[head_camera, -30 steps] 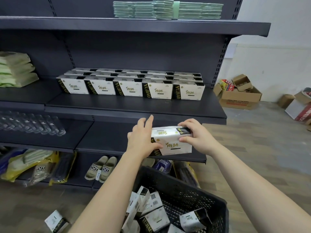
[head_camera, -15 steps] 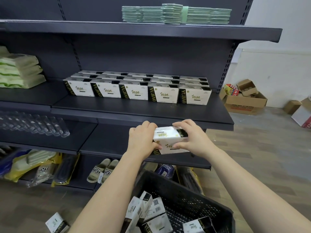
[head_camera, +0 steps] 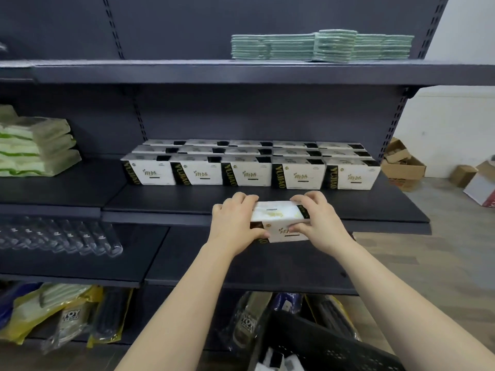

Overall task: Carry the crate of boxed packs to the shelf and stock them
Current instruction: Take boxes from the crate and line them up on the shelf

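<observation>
A white boxed pack (head_camera: 278,219) with a black end panel is held between both hands at the front lip of the dark middle shelf (head_camera: 187,199). My left hand (head_camera: 235,223) grips its left end, fingers curled over the top. My right hand (head_camera: 318,220) grips its right end the same way. Behind it, several matching packs (head_camera: 249,167) stand in rows on the shelf. The black plastic crate (head_camera: 321,346) shows at the bottom, with a few white packs inside, mostly cut off by the frame edge.
Green folded stacks (head_camera: 321,46) lie on the top shelf, bagged green packs (head_camera: 34,145) on the left shelf, clear bottles (head_camera: 61,239) below them. Bagged goods (head_camera: 67,317) fill the bottom shelf. Cardboard boxes (head_camera: 401,167) sit on the floor at right.
Both hands have lifted the pack from below the middle shelf up to its front edge. The view has tilted up, so the crate has dropped to the frame's bottom.
</observation>
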The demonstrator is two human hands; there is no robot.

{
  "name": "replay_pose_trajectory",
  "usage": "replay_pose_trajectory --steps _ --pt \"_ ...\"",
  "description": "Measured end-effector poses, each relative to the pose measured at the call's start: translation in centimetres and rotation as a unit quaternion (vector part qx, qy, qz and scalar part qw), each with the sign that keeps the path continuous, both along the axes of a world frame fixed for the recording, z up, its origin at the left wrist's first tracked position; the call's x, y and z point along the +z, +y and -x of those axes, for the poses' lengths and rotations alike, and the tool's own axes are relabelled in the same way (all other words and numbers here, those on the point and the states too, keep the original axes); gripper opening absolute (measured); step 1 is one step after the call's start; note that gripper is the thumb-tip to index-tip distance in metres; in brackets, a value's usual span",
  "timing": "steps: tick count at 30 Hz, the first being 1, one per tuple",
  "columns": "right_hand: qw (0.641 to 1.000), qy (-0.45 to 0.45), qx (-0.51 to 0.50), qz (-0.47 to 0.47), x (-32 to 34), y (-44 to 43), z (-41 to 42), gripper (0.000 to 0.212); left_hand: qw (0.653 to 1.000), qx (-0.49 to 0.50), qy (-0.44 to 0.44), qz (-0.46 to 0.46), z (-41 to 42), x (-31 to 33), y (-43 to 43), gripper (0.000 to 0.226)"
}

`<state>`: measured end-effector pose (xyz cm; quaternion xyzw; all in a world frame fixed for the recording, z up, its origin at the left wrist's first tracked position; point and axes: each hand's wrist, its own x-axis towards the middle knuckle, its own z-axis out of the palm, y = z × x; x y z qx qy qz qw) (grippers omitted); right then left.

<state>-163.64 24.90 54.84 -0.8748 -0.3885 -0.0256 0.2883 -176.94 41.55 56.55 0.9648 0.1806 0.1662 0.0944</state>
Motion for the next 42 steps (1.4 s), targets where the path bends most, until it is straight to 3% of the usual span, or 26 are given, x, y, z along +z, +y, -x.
replay_pose_trajectory --steps 5,17,27,42 --pt "0.998 0.008 -0.055 -0.02 0.5 7.5 1.2 0.066 1.0 -0.011 -0.016 0.01 1.4 0.7 7.8 0.098" --pt "0.997 0.009 -0.082 0.001 0.7 24.2 4.2 0.072 0.999 0.035 0.024 0.004 6.4 -0.7 24.7 0.087" --pt "0.998 -0.032 -0.032 0.046 0.7 35.0 7.1 0.082 0.996 0.089 0.012 -0.026 9.1 -0.1 32.0 0.085" --pt "0.993 -0.097 -0.036 0.065 0.0 41.4 8.7 0.058 0.992 0.127 0.021 -0.015 11.0 -1.5 36.4 0.09"
